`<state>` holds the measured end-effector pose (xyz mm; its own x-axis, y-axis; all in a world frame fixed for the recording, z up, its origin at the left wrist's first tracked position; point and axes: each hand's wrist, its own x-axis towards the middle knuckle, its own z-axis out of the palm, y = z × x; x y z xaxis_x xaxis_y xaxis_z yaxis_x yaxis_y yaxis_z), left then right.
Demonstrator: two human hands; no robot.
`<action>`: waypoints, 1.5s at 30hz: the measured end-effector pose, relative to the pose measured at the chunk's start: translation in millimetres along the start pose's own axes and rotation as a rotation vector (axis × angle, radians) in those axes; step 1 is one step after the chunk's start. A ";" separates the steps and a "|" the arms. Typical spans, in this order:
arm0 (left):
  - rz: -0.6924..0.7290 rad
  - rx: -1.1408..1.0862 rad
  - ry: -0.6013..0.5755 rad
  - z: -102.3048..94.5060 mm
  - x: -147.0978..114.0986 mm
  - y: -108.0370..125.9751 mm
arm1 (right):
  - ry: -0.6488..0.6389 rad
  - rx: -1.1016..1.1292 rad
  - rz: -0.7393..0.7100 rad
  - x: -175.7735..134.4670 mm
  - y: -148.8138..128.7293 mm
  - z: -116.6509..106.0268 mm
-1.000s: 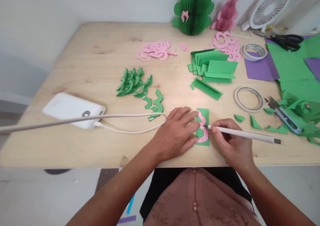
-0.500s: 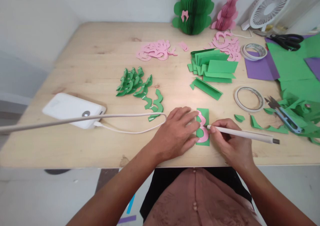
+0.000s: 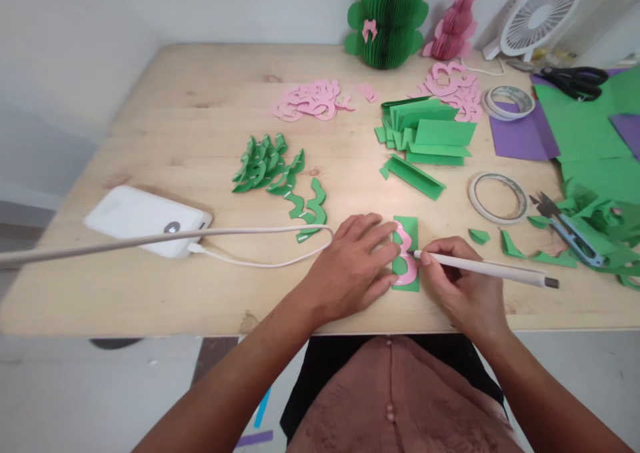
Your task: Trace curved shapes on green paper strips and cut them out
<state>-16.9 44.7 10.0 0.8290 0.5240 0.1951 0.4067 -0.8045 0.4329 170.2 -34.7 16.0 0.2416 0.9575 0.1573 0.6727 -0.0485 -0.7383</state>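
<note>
My left hand lies flat with its fingers spread, the fingertips pressing on a pink curved paper cutout. Under that cutout is a small green paper rectangle on the table. A white pen is gripped in my right hand, its tip touching the cutout's right edge at the notch between its two curves. Left of my left hand are scalloped green paper strips, some with white marks, and more of them sit in a heap.
A white power bank with a cable lies left on the wooden table. Folded green papers, pink cutouts, tape rolls, blue-handled snips and black scissors are around. A fan and paper honeycomb figures stand behind.
</note>
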 end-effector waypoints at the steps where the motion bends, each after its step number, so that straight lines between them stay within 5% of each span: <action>1: 0.000 0.000 -0.001 0.0 0.0 -0.1 | 0.001 -0.002 0.001 -0.1 -0.1 -0.1; 45: -0.001 -0.006 -0.020 0.2 -0.7 -1.4 | -0.010 -0.046 0.007 1.8 -0.6 -1.8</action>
<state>-18.0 45.4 9.1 0.8362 0.5188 0.1777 0.4050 -0.8027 0.4379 171.5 -33.5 17.9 0.2394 0.9599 0.1458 0.7025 -0.0675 -0.7085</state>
